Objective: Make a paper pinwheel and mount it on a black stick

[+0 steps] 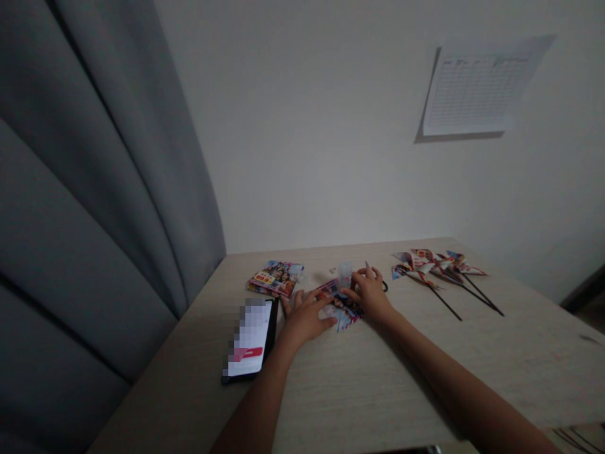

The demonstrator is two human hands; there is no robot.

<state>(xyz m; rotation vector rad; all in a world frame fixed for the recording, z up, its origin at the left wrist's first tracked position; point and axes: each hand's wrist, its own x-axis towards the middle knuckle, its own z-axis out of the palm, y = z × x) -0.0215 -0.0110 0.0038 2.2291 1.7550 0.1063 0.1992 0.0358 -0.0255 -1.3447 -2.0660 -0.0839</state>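
A square of colourful printed paper (346,313) lies on the table in front of me. My left hand (305,320) rests on its left part, fingers spread and flat. At its upper right, my right hand (372,295) has its fingers curled around the lower side of a small clear plastic container (345,272), which stands upright over the paper. A thin pale tip (367,265) shows behind the right fingers, and a black loop (385,287) shows just right of them; what they belong to is hidden.
A stack of printed leaflets (276,278) lies at the back left, with a phone (250,340) in front of it. Several paper pinwheels (432,265) on black sticks lie at the right. A grey curtain (108,157) hangs at the left; a paper sheet (477,94) hangs on the wall.
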